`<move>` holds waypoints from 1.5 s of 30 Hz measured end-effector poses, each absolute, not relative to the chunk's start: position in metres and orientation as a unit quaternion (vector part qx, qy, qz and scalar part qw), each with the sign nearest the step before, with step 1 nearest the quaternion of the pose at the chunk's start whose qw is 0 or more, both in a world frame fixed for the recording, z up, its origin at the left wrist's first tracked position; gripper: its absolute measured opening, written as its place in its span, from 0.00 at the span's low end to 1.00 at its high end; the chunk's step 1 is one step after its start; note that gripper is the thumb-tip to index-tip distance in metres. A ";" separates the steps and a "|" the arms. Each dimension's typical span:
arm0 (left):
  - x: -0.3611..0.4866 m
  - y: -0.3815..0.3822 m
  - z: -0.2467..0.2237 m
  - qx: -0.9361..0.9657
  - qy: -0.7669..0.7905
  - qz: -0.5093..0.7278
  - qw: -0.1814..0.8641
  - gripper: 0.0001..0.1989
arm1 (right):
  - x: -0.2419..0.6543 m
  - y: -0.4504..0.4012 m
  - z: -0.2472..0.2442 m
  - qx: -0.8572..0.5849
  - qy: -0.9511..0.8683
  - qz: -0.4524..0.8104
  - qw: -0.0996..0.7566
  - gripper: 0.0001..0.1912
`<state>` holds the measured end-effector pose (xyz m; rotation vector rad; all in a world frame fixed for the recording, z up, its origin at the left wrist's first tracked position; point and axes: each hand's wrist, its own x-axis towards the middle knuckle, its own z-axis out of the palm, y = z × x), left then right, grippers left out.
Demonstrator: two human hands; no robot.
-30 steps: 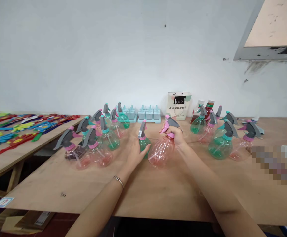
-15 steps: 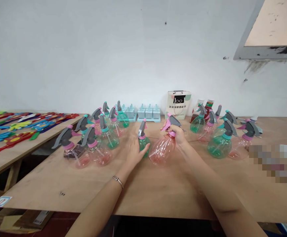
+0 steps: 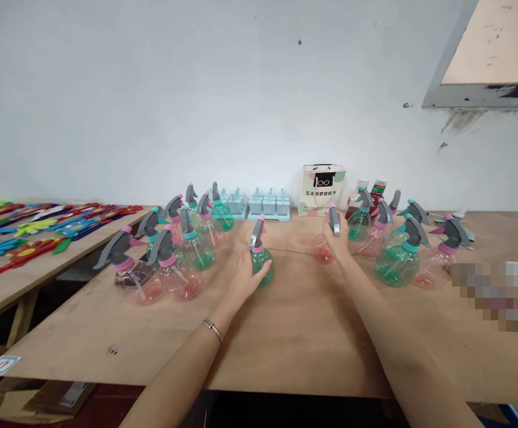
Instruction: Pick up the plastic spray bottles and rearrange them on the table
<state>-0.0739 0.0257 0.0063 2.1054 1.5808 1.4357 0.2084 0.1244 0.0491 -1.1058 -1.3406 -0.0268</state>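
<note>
My left hand [image 3: 246,274] is around the left side of a green spray bottle [image 3: 264,261] with a pink collar and grey trigger head, which stands upright mid-table. Farther right and back, my right hand [image 3: 339,235] grips the neck of a pink spray bottle [image 3: 322,248], its grey head showing above the fingers. Several pink and green bottles stand to the left, among them a pink one [image 3: 182,282]. Another group is on the right, with a green bottle [image 3: 396,264] at its front.
Light-blue ice-pop moulds [image 3: 269,206], a paper bag [image 3: 322,190] and red bottles [image 3: 377,193] stand along the wall. A second table [image 3: 75,252] on the left holds colourful hand-shaped items. The wooden table's [image 3: 285,362] front edge is nearest me.
My right hand has moved right and away from me with the pink bottle, which was tilted beside the green one. My left hand has hardly moved.
</note>
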 end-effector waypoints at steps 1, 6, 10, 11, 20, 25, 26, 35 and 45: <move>-0.074 0.026 0.006 0.701 0.524 0.478 0.074 0.22 | 0.210 0.127 0.045 -0.488 -0.580 -0.014 0.652 0.20; -0.074 0.024 0.009 0.707 0.517 0.477 0.073 0.23 | 0.211 0.134 0.014 -0.537 -0.556 -0.050 0.633 0.31; -0.073 0.022 0.013 0.707 0.513 0.483 0.055 0.22 | 0.214 0.137 -0.010 -0.669 -0.536 -0.013 0.515 0.41; -0.073 0.022 0.012 0.708 0.511 0.484 0.057 0.22 | 0.215 0.138 -0.013 -0.691 -0.528 0.008 0.493 0.42; -0.072 0.022 0.010 0.708 0.514 0.480 0.068 0.22 | 0.220 0.159 -0.006 -0.738 -0.456 0.029 0.497 0.39; -0.070 0.022 0.005 0.708 0.505 0.487 0.079 0.31 | 0.216 0.157 -0.004 -0.695 -0.434 -0.001 0.573 0.42; -0.069 0.022 0.004 0.711 0.498 0.488 0.084 0.32 | 0.211 0.153 -0.002 -0.658 -0.450 -0.004 0.603 0.41; -0.048 0.010 0.000 0.708 0.563 0.421 0.069 0.37 | 0.108 0.085 0.046 -0.250 -0.783 0.322 0.470 0.46; -0.042 0.003 -0.004 0.729 0.574 0.373 -0.021 0.36 | 0.092 0.067 0.038 -0.314 -0.736 0.363 0.478 0.39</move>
